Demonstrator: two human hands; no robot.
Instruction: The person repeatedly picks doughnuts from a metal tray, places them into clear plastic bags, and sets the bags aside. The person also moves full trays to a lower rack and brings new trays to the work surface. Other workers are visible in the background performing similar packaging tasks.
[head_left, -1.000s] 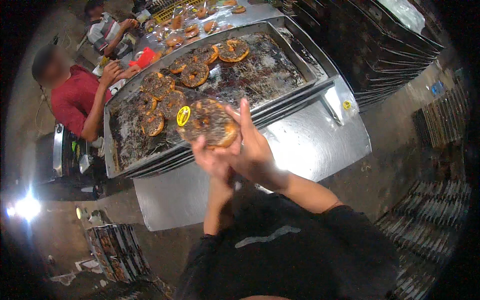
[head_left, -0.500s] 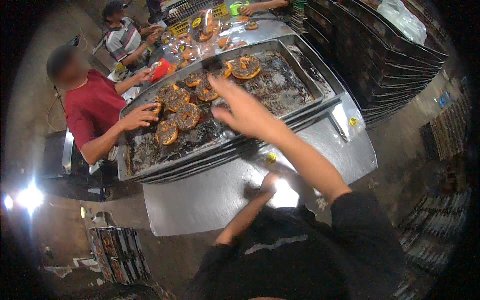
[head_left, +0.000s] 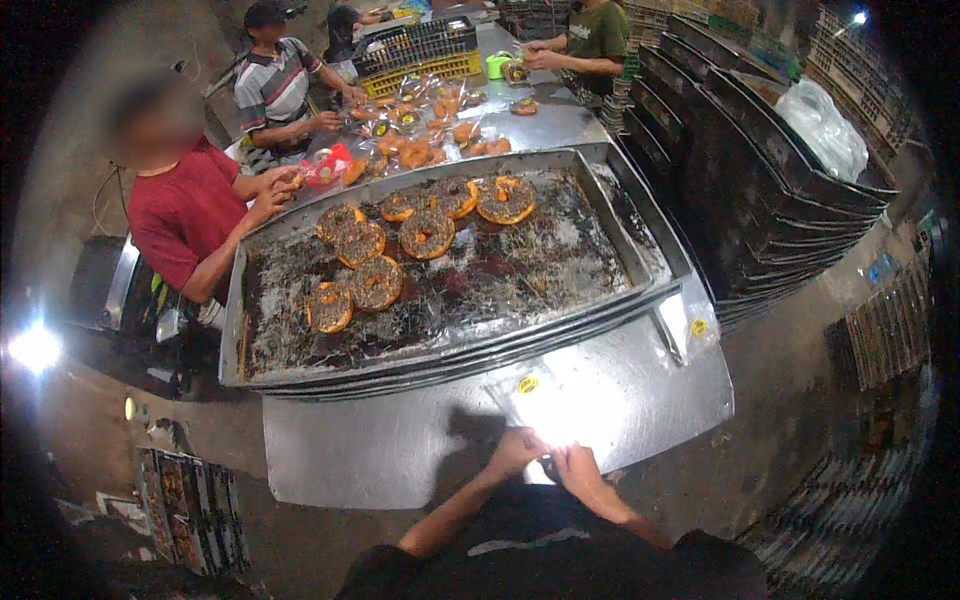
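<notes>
At the near edge of the metal table, my left hand and my right hand are close together, fingers closed. A clear plastic bag with a round yellow label lies just beyond them, and my left fingers pinch its near end. Between the hands shows a small dark thing, too small to name; glare whitens the metal beside it, and what my right fingers grip is hidden. Ahead, a dark, stained baking tray on a stack of trays carries several doughnuts with dark crumb topping, grouped on its left and far sides.
A co-worker in a red shirt stands left, hands near a red packet. Bagged doughnuts and crates lie beyond the tray. Tall stacked trays rise on the right. A second label sits near the table's right edge.
My right hand has drawn back from above the tray to my left hand at the table's near edge. The co-worker's hand has left the tray for the red packet. My view has shifted.
</notes>
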